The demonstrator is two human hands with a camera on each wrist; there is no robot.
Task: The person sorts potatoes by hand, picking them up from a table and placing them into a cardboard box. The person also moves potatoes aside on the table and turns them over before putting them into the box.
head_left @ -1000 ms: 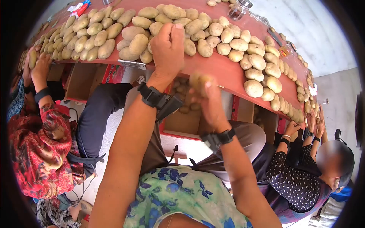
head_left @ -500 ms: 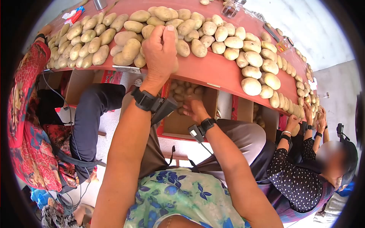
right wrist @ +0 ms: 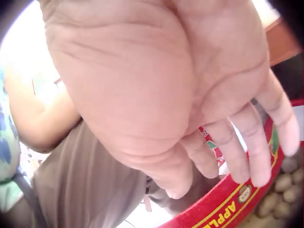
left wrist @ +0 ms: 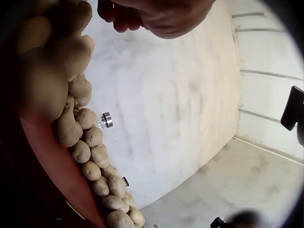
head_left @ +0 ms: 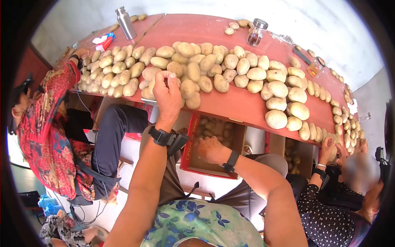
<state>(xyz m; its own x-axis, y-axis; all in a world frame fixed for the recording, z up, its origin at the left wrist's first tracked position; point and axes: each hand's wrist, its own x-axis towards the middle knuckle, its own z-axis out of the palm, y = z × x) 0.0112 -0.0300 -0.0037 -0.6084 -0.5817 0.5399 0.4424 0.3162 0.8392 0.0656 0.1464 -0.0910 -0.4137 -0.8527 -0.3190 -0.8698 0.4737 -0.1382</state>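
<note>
In the head view, a person's left hand (head_left: 168,96) is curling its fingers beside potatoes (head_left: 187,89) that are lying heaped along a red surface (head_left: 235,98); whether it is gripping one cannot be told. The right hand (head_left: 213,150) is hanging lower, over a cardboard box (head_left: 190,142) where more potatoes are lying. In the left wrist view, the left hand's curled fingers are showing at the top, with potatoes lining the surface below. In the right wrist view, the right hand is holding nothing, its fingers spreading loosely before the box's red rim.
</note>
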